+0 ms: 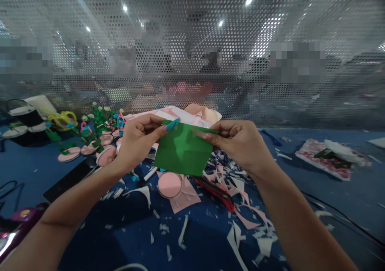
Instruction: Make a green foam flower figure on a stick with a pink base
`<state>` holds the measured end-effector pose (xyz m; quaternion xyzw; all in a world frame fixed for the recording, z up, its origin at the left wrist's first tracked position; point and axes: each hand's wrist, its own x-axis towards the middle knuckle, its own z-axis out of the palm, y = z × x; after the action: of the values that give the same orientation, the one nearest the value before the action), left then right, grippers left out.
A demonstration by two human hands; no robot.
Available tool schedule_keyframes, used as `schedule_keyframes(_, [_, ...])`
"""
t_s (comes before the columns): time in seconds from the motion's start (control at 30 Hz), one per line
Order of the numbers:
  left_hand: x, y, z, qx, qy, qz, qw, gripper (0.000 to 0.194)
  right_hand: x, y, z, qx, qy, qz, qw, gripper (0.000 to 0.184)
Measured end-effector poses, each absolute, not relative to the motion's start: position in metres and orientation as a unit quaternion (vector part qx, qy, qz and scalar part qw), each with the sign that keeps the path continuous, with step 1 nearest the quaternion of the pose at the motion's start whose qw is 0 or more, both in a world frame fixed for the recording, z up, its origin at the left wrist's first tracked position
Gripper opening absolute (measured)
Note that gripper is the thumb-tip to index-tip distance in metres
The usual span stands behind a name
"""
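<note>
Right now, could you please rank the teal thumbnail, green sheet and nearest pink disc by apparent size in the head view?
1. Green sheet
2. Nearest pink disc
3. Teal thumbnail

From one head-worn camera, facing forward and down, the flat blue tabletop (132, 243) is seen obliquely from close above; the bare left hand (140, 138) and bare right hand (240, 144) are framed nearby at mid-view, with the grey perforated metal screen (180, 34) faced beyond.

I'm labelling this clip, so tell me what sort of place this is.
Probably a craft workspace, judging by the green paper, white scraps strewn over the blue surface and small artificial flowers.
</note>
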<state>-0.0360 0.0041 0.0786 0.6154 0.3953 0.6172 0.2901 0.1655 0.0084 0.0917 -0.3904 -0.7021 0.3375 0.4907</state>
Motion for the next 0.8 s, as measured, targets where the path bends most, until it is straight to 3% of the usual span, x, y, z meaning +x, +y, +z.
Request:
schedule_keyframes(0.3, [-0.035, -0.002, 0.08, 0.661, 0.376, 0.616, 0.205, 0.017, 0.169, 0.007, 0.093, -0.376, -0.748, 0.337, 0.431, 0.033])
schedule_keyframes(0.53, [-0.027, -0.01, 0.073, 0.72, 0.378, 0.562, 0.15, 0.007, 0.165, -0.003, 0.094, -0.359, -0.817, 0.3, 0.338, 0.037])
schedule_keyframes(0.8, [-0.023, -0.012, 0.071, 0.746, 0.359, 0.522, 0.206, 0.006, 0.158, 0.002, 0.086, -0.328, -0.859, 0.191, 0.344, 0.041])
